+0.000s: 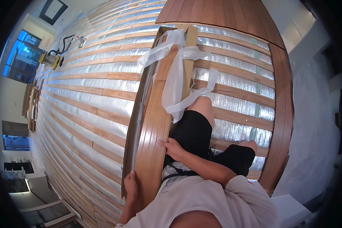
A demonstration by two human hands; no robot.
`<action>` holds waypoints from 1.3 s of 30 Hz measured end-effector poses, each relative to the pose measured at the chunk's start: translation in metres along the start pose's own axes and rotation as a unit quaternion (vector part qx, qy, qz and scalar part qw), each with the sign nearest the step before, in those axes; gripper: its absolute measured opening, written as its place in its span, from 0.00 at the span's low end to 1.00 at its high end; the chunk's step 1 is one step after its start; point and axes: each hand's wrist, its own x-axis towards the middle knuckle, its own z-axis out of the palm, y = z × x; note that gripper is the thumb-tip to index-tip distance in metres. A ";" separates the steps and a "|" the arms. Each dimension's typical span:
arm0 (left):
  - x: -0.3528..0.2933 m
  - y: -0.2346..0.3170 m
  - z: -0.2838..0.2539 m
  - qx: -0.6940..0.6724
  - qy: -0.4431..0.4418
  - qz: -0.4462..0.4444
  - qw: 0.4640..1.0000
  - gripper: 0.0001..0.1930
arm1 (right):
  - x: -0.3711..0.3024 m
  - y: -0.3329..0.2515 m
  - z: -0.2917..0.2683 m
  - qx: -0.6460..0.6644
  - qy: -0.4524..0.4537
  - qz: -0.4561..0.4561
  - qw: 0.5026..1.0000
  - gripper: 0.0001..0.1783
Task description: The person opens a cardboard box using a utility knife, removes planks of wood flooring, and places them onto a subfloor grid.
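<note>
A stack of brown wooden floorboards (152,129) lies lengthwise in front of me, in an opened long cardboard box (191,40). My left hand (131,187) is closed on the near left edge of the floorboards, thumb up along the side. On the opposite edge, farther along, my right hand (174,149) grips the boards with its thumb on top; the fingers underneath are partly hidden. White foam wrapping strips (173,102) hang loose over the far part of the stack and trail to the right, by my knee.
Wooden battens (114,75) run in rows over silver foil underlay (119,86). Laid reddish-brown boards (216,13) cover the far right, with a border board (279,114) along the right wall. A yellow-and-black power tool (51,60) with a hose stands far left, near stacked planks (32,104).
</note>
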 end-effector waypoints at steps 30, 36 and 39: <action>0.003 0.171 0.009 -0.066 -0.488 -0.309 0.814 0.34 | -0.114 -0.085 -0.028 0.165 0.016 -0.275 0.947 0.20; 0.042 0.180 0.067 0.240 -0.499 0.041 0.832 0.32 | -0.144 -0.048 -0.078 0.205 0.143 -0.327 0.911 0.21; 0.041 0.188 0.099 0.325 -0.388 0.269 0.819 0.26 | -0.151 -0.035 -0.094 0.230 0.174 -0.379 0.880 0.22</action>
